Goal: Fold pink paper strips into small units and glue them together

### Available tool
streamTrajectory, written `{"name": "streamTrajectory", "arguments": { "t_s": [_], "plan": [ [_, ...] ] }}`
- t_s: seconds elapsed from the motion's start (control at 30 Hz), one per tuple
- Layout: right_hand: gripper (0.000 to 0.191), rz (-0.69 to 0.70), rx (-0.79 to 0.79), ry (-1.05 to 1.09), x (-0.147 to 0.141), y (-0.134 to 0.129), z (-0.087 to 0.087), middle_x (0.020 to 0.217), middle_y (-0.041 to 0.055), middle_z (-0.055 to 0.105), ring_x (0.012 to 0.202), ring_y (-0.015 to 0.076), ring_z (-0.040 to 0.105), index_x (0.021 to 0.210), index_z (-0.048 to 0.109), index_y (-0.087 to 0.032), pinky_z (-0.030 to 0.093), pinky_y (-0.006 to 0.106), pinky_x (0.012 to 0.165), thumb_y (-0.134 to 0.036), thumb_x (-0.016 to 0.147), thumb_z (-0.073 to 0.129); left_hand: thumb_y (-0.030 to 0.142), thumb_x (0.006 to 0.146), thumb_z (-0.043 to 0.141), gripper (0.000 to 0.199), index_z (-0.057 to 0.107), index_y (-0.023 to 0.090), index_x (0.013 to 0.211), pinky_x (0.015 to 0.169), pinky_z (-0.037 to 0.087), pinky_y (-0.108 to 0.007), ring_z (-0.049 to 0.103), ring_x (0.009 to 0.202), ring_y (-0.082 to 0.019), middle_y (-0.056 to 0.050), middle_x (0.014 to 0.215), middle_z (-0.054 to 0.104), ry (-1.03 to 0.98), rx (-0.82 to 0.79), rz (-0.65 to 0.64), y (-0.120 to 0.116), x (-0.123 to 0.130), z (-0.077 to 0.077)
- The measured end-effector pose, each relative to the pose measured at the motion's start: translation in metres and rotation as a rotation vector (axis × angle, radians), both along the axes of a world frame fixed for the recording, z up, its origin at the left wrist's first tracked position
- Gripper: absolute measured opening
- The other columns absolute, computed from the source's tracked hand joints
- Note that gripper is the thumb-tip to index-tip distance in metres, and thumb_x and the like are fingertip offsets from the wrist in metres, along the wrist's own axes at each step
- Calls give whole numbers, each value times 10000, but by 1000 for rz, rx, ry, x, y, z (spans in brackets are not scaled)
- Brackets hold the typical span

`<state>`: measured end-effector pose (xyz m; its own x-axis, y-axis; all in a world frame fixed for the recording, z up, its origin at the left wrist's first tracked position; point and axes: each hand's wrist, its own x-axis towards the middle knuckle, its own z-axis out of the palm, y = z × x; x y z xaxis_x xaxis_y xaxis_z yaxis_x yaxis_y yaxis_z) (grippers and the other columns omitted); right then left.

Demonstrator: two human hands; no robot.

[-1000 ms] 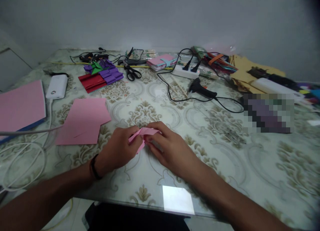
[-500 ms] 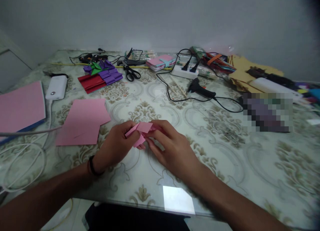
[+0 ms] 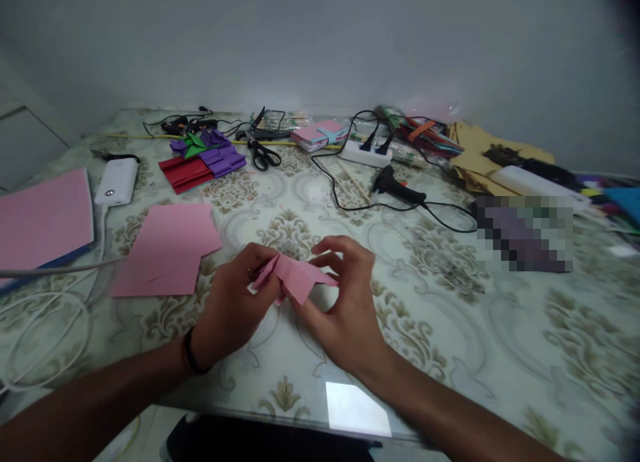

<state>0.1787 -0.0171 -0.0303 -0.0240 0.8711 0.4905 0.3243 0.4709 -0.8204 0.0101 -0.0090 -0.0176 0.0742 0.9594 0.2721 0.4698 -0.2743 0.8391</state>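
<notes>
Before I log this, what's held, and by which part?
Folded pink paper, pinched at its left end by the left hand; the right hand may grip it too.

A smooth, pale grey wall is rising behind a broad, glossy, pale table, whose surface is displaying tan scrollwork. A bright white patch of light is gleaming near its front edge; a pale floor is showing below.

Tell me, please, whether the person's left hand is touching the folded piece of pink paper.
Touching: the head view shows the left hand pinching the folded piece of pink paper, thumb pressed against the paper's left part.
</notes>
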Motion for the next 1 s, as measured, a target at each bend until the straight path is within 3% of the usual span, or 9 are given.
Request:
{"name": "streamTrajectory", "arguments": {
  "t_s": [0.13,0.37,0.5,0.57,0.77,0.87,1.0],
  "plan": [
    [404,103,-226,149,-1,0,0,861,-33,602,751,154,616,1190,475,-257,530,290,683,-151,834,633,129,854,620,127,601,225,935,685,536,-245,683,736,-140,27,810,715,-14,62,16,-5,1,0],
    [310,156,-368,357,-2,-1,1,867,-16,629,763,156,631,1058,554,-241,525,264,679,-225,805,732,6,848,572,256,517,240,937,790,555,-292,689,882,-170,-15,928,696,154,402,-41,-8,6,5],
    [402,148,-298,400,-3,-4,2,852,-19,656,749,162,647,1083,531,-262,539,262,666,-259,789,806,17,863,578,269,482,247,963,735,535,-289,666,813,-165,3,879,658,178,496,-41,-8,6,2],
    [421,119,-244,394,-1,-5,4,875,-13,673,760,169,663,1112,530,-270,551,267,668,-242,790,801,36,882,569,248,467,246,968,720,519,-281,646,783,-156,11,858,632,160,473,-48,-8,6,0],
    [213,89,-121,233,13,-2,15,928,8,703,821,178,684,1014,655,-247,563,287,724,-162,822,686,74,922,550,187,492,231,1006,751,508,-288,633,820,-169,-15,903,639,230,282,-179,-9,2,-3],
    [294,114,-63,171,22,2,17,932,3,698,818,177,678,1085,642,-257,555,287,713,-149,813,669,103,928,518,238,534,226,1130,849,520,-321,646,952,-195,-53,1045,666,142,188,-276,-10,-6,0],
    [407,149,-36,26,29,6,15,949,3,689,795,179,675,1122,569,-261,532,285,667,-110,762,684,255,1036,422,264,593,229,1235,929,521,-357,648,1085,-228,-75,1160,686,-80,-13,-347,-9,-13,7]
  ]
}}
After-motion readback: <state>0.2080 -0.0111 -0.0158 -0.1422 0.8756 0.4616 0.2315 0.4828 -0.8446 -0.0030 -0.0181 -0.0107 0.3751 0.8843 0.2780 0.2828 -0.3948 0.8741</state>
